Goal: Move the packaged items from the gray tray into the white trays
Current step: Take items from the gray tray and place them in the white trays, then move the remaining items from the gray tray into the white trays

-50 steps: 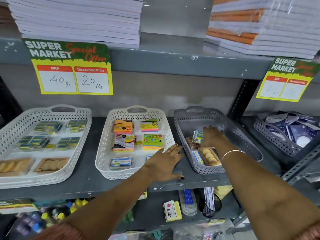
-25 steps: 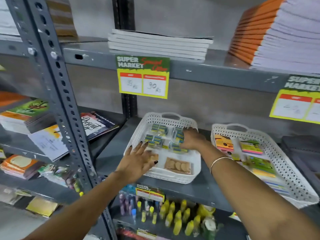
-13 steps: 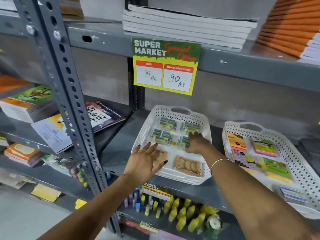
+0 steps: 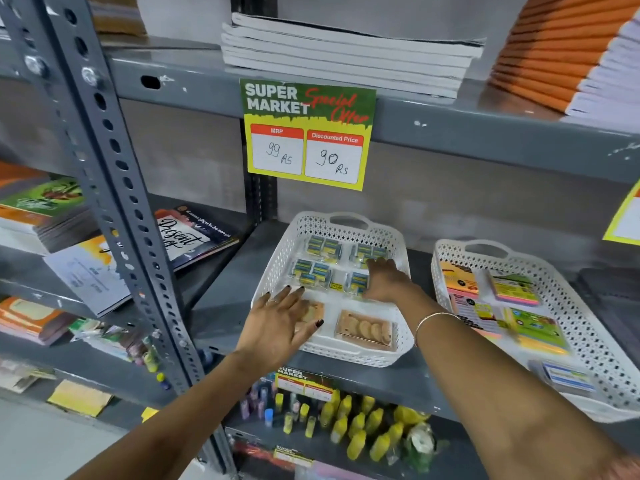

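A white tray (image 4: 349, 355) sits on the grey shelf, holding several blue-and-yellow packs (image 4: 311, 271) at the back and brown packs (image 4: 365, 330) in front. My right hand (image 4: 384, 280) lies flat inside the tray, fingers stretched over a blue-and-yellow pack (image 4: 356, 283) at the middle right. My left hand (image 4: 280, 323) rests open, fingers spread, on the tray's front left corner, partly covering another brown pack (image 4: 313, 311). A second white tray (image 4: 588, 327) with colourful sticky-note packs stands to the right. The gray tray is out of view.
A perforated steel upright (image 4: 114, 188) stands at the left. A price sign (image 4: 306, 133) hangs from the upper shelf, under stacked notebooks (image 4: 346, 53). Books (image 4: 194, 233) lie on the left shelf. Small yellow bottles (image 4: 360, 427) fill the shelf below.
Both hands left the gray tray and came to the left white tray. My right hand set down on a blue-and-yellow pack there. In the last half second it shifted slightly.
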Available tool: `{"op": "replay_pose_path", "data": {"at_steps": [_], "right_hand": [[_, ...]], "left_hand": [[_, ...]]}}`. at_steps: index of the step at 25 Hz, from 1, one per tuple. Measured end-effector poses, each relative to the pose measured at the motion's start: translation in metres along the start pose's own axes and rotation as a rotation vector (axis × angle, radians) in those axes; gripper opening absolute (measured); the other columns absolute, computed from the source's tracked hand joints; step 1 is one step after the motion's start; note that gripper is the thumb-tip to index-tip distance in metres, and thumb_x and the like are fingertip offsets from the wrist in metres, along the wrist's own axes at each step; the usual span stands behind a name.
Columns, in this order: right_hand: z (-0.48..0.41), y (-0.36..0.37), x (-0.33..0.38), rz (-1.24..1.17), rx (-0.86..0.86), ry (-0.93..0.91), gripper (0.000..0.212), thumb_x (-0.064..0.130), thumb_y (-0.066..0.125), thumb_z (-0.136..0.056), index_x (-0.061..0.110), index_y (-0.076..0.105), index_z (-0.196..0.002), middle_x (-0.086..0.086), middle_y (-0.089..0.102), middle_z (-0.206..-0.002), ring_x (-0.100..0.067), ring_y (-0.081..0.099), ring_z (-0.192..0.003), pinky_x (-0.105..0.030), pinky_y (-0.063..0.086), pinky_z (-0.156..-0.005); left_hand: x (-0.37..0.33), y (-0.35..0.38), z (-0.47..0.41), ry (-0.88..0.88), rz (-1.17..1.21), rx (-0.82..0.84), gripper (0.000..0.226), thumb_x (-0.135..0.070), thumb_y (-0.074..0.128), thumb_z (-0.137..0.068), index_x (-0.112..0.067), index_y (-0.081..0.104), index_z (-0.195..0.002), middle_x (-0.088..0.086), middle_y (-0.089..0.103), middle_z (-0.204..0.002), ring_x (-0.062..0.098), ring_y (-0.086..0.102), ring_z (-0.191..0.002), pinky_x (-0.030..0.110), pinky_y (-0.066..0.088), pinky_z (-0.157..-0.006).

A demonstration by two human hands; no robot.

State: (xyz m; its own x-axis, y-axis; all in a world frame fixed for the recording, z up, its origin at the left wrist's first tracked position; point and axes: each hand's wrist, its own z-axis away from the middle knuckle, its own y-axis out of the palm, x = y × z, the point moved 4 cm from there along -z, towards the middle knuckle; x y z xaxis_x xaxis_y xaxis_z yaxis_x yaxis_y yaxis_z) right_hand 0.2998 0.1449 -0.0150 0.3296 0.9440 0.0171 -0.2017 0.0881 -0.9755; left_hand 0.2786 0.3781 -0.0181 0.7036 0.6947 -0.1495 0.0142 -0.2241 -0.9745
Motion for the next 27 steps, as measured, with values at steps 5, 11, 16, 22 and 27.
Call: {"op": "replay_pose_path", "data": {"at_steps": [5, 11, 16, 22, 27], "right_hand": [[0.034, -0.044, -0.037, -0.061, -0.341, 0.059, 0.06, 0.022, 0.059, -0.087, 0.006, 0.035, -0.139, -0.016, 0.041, -0.138, -0.033, 0.035, -0.132, -0.044, 0.044, -0.098], [0.101, -0.049, -0.151, -0.075, -0.368, 0.291, 0.06, 0.023, 0.055, -0.089, 0.007, 0.032, -0.142, -0.016, 0.036, -0.141, -0.032, 0.031, -0.135, -0.045, 0.045, -0.096], [0.156, -0.028, -0.266, -0.067, -0.361, 0.465, 0.062, 0.025, 0.058, -0.089, 0.007, 0.032, -0.142, -0.016, 0.036, -0.145, -0.032, 0.037, -0.135, -0.042, 0.043, -0.102], [0.197, 0.015, -0.404, -0.116, -0.299, 0.663, 0.049, 0.023, 0.05, -0.094, 0.003, 0.042, -0.137, -0.021, 0.045, -0.141, -0.035, 0.043, -0.131, -0.043, 0.045, -0.104], [0.198, 0.051, -0.446, -0.078, -0.187, 0.685, 0.043, 0.022, 0.037, -0.099, 0.004, 0.045, -0.137, -0.025, 0.042, -0.144, -0.04, 0.044, -0.131, -0.048, 0.038, -0.11]], "left_hand": [[-0.028, -0.01, -0.016, 0.101, 0.161, -0.027, 0.111, -0.082, -0.016, -0.064, -0.017, 0.033, -0.14, 0.003, 0.026, -0.152, 0.018, 0.021, -0.139, 0.039, 0.019, -0.112], [-0.165, -0.008, -0.035, 0.39, 0.196, -0.09, 0.078, -0.059, 0.018, -0.077, -0.01, 0.046, -0.131, 0.011, 0.042, -0.143, 0.028, 0.04, -0.13, 0.041, 0.031, -0.107], [-0.241, 0.038, -0.045, 0.184, 0.159, -0.013, 0.069, -0.056, 0.03, -0.091, -0.009, 0.025, -0.142, 0.012, 0.021, -0.153, 0.026, 0.018, -0.14, 0.038, 0.02, -0.112], [-0.275, 0.064, -0.054, -0.01, 0.021, -0.006, 0.076, -0.059, 0.016, -0.087, -0.008, 0.039, -0.136, 0.016, 0.029, -0.149, 0.033, 0.024, -0.138, 0.049, 0.031, -0.105], [-0.275, 0.068, -0.054, -0.02, -0.014, 0.064, 0.066, -0.05, 0.022, -0.085, -0.005, 0.067, -0.102, 0.024, 0.054, -0.129, 0.043, 0.043, -0.125, 0.057, 0.045, -0.091]]}}
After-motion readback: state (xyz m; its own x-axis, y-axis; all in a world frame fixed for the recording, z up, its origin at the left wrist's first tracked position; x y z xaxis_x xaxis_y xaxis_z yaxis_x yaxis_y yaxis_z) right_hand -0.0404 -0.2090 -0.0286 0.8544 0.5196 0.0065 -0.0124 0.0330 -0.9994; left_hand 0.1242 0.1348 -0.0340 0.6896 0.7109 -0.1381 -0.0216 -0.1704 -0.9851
